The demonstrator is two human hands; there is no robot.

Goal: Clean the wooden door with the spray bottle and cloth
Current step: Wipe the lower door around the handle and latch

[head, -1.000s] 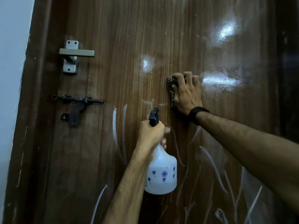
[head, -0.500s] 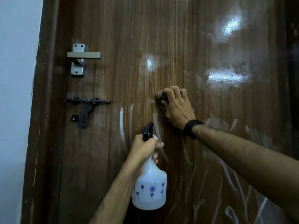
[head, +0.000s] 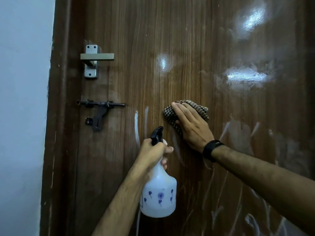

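Checked brown-and-cream fabric, the soft cleaning cloth (head: 186, 111) lies bunched flat against the dark brown wood-grain door (head: 187, 40), pinned there by the right hand (head: 191, 127), whose fingers stretch out straight over it and press rather than clutch. Limp and light, it will likely slide and fold under pressure, so a broad palm over its middle seems the surest hold. Just below and left, the left hand (head: 151, 154) wraps the neck of the translucent white plastic spray bottle with blue dots (head: 159, 195), its black trigger head (head: 156, 134) pointing at the door; partly filled, it probably hangs with some weight and is best kept by the neck. Pale wet streaks (head: 136, 126) run down the panel near both hands. Farther left sit a square silver lever handle (head: 95, 57) and a black sliding bolt (head: 100, 105).
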